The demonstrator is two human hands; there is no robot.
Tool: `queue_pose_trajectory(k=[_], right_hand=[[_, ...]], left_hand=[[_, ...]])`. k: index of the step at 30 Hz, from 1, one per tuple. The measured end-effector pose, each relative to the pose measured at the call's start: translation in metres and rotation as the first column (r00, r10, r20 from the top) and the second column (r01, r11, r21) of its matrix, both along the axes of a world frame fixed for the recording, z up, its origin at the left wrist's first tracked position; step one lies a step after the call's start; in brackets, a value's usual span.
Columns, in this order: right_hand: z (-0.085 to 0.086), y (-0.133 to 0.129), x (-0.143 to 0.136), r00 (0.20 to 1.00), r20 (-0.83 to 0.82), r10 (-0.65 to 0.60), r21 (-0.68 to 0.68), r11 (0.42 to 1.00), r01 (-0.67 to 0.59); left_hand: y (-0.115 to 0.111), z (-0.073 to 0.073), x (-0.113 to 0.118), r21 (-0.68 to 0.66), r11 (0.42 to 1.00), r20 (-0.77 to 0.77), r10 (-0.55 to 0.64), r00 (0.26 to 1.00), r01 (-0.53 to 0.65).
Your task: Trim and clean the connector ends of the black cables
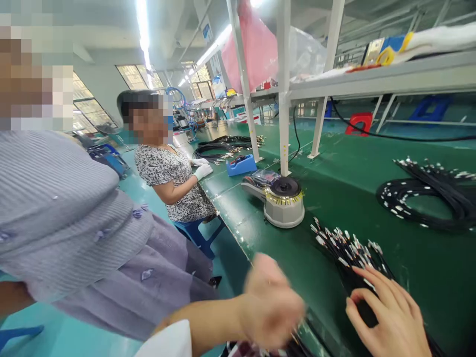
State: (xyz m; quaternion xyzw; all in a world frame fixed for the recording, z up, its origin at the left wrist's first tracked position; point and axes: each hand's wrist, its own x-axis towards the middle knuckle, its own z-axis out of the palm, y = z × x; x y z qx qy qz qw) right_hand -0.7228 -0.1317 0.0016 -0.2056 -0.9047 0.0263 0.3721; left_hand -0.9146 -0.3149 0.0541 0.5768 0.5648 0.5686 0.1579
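Note:
My right hand (390,310) lies at the lower right over a bundle of black cables (347,248) with white and metal connector ends. Its outer fingers stretch across the cables, and the thumb and index finger curve with a gap between them. Motion smears my left hand (273,302), which is raised in front of the table edge; its fingers look bent, but whether they hold anything cannot be made out. More dark cables (316,329) show partly below it.
A round tape dispenser machine (284,201) stands on the green table (238,206), near a blue tape holder (241,165). Coiled cables (427,198) lie at right, others (223,148) farther back. A seated co-worker (171,173) wears white gloves; another person (67,213) stands left. Shelf posts (284,99) rise behind.

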Motion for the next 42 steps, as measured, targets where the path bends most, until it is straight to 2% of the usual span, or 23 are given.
queue_pose_trajectory(k=[1, 2, 3, 4, 6, 8, 9, 11, 14, 16, 18, 19, 20, 21, 22, 25, 28, 34, 36, 39, 42], right_hand=[[-0.001, 0.002, 0.001, 1.0, -0.001, 0.024, 0.005, 1.0, -0.024], [-0.001, 0.004, 0.003, 0.999, -0.009, 0.052, 0.002, 0.999, -0.052], [-0.002, 0.006, 0.005, 0.997, -0.029, 0.078, -0.013, 0.997, -0.078], [-0.002, 0.008, 0.008, 0.994, -0.06, 0.094, -0.04, 0.995, -0.097], [-0.002, 0.011, 0.014, 0.985, -0.152, 0.079, -0.118, 0.988, -0.098], [0.0, 0.01, 0.018, 0.972, -0.233, 0.036, -0.187, 0.979, -0.081], [0.001, 0.008, 0.019, 0.965, -0.26, 0.025, -0.209, 0.975, -0.081], [0.004, 0.003, 0.019, 0.958, -0.282, 0.043, -0.212, 0.971, -0.106], [0.008, -0.007, 0.015, 0.96, -0.246, 0.133, -0.134, 0.976, -0.17], [0.009, -0.013, 0.01, 0.964, -0.182, 0.195, -0.065, 0.976, -0.209], [0.008, -0.017, 0.005, 0.967, -0.118, 0.225, -0.013, 0.973, -0.229], [0.008, -0.019, 0.003, 0.968, -0.089, 0.233, 0.005, 0.972, -0.233], [0.008, -0.02, 0.001, 0.967, -0.067, 0.244, 0.022, 0.97, -0.243], [0.009, -0.021, 0.0, 0.963, -0.051, 0.263, 0.042, 0.964, -0.261], [0.01, -0.022, 0.0, 0.957, -0.039, 0.289, 0.063, 0.956, -0.286], [0.014, -0.025, -0.002, 0.923, 0.003, 0.384, 0.118, 0.917, -0.381], [0.017, -0.027, -0.004, 0.888, 0.058, 0.457, 0.151, 0.875, -0.46], [0.019, -0.033, -0.01, 0.813, 0.14, 0.565, 0.152, 0.799, -0.582], [0.017, -0.036, -0.008, 0.79, 0.171, 0.588, 0.067, 0.794, -0.605], [0.016, -0.037, 0.0, 0.757, 0.194, 0.623, -0.164, 0.782, -0.601], [0.018, -0.034, 0.006, 0.792, 0.108, 0.601, -0.366, 0.765, -0.531]], left_hand=[[0.01, -0.004, 0.005, -0.086, 0.969, -0.192, -0.244, 0.951, 0.231], [0.021, -0.01, 0.01, -0.176, 0.928, -0.319, -0.368, 0.873, 0.327], [0.032, -0.017, 0.013, -0.201, 0.908, -0.38, -0.418, 0.825, 0.367], [0.043, -0.024, 0.014, -0.187, 0.928, -0.377, -0.372, 0.849, 0.323], [0.058, -0.037, 0.01, -0.17, 0.975, -0.291, -0.191, 0.937, 0.145], [0.064, -0.051, 0.004, -0.243, 0.97, -0.18, -0.028, 0.983, -0.017], [0.064, -0.057, 0.002, -0.29, 0.955, -0.159, 0.012, 0.987, -0.058], [0.064, -0.066, -0.002, -0.356, 0.932, -0.083, 0.04, 0.996, -0.067], [0.066, -0.065, -0.005, -0.399, 0.915, 0.247, 0.041, 0.968, 0.063], [0.071, -0.054, -0.008, -0.388, 0.893, 0.503, -0.003, 0.864, 0.229], [0.075, -0.039, -0.012, -0.304, 0.874, 0.706, -0.06, 0.706, 0.378], [0.076, -0.031, -0.014, -0.24, 0.876, 0.794, -0.071, 0.604, 0.418], [0.077, -0.024, -0.015, -0.18, 0.889, 0.857, -0.069, 0.51, 0.422], [0.077, -0.019, -0.016, -0.137, 0.911, 0.892, -0.058, 0.448, 0.39], [0.077, -0.015, -0.017, -0.117, 0.934, 0.901, -0.043, 0.432, 0.337], [0.075, -0.011, -0.018, -0.095, 0.978, 0.894, 0.002, 0.448, 0.184], [0.073, -0.013, -0.02, -0.096, 0.991, 0.883, 0.043, 0.468, 0.092], [0.069, -0.013, -0.022, -0.106, 0.988, 0.874, 0.037, 0.485, 0.115], [0.065, -0.01, -0.02, -0.1, 0.989, 0.866, 0.034, 0.5, 0.107], [0.057, -0.004, -0.015, -0.123, 0.99, 0.838, 0.064, 0.542, 0.074], [0.049, 0.001, -0.011, -0.172, 0.981, 0.793, 0.085, 0.604, 0.088]])
